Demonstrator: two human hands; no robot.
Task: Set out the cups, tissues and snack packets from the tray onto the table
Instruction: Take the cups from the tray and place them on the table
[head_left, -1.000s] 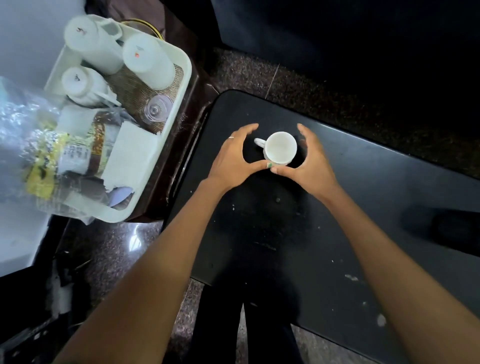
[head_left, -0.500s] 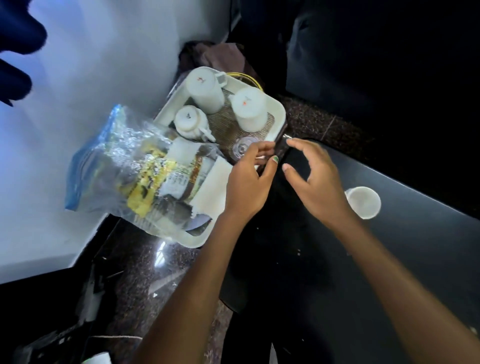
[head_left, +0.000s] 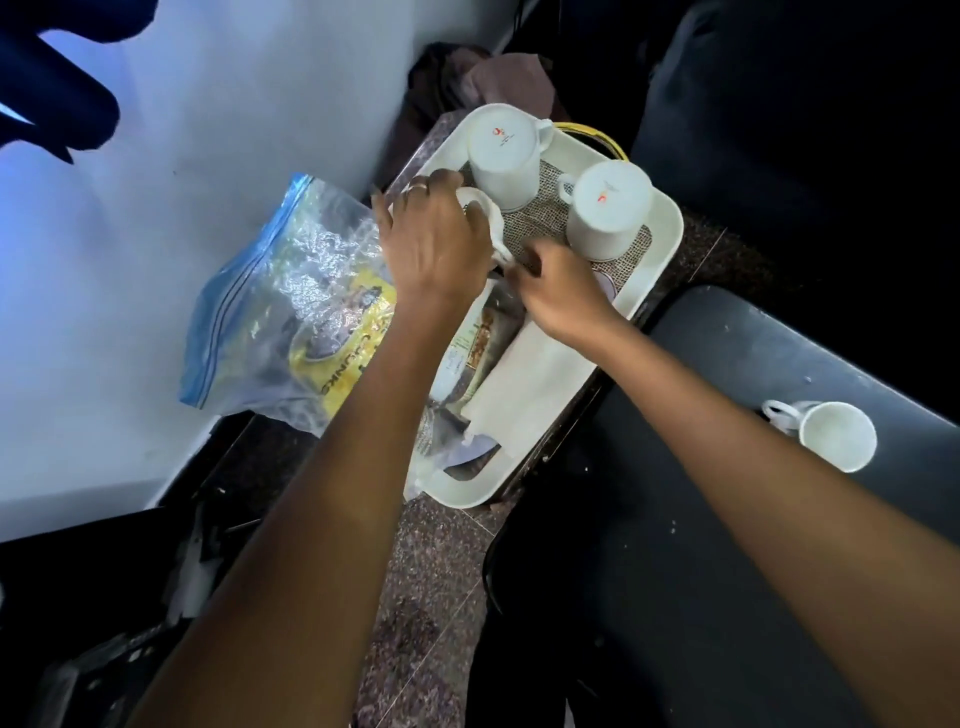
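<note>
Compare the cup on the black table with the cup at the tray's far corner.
The cup on the black table stands mouth up, empty; the far-corner cup sits upside down, base showing a red mark. The first stands alone on the table, the second on the tray's woven mat. Both are white and handled.

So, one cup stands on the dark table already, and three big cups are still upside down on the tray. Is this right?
Not quite. The head view shows one cup on the dark table, but only two big cups stand upside down on the tray: one at the back, one beside it. The hands are at a smaller cup.
</note>
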